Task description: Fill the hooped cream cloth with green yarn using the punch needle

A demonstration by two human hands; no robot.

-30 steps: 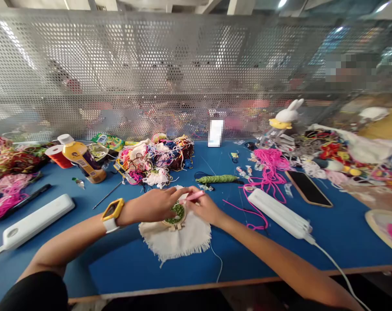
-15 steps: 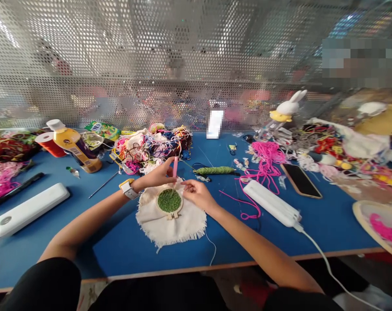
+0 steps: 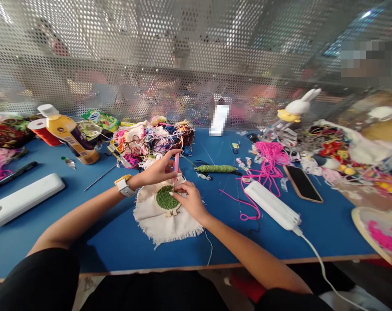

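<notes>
Hoop (image 3: 166, 199) held cloth (image 3: 163, 218) filled with green stitching. Left hand (image 3: 158, 171) gripped a pink needle (image 3: 176, 166) upright; right hand (image 3: 188, 199) pinched thread at the hoop.

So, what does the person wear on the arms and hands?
Both forearms are bare, and no gloves or rings are visible. The left hand has a watch at the wrist, with a yellow case and white strap. The right hand wears nothing. Dark black sleeves show near the shoulders.
</notes>
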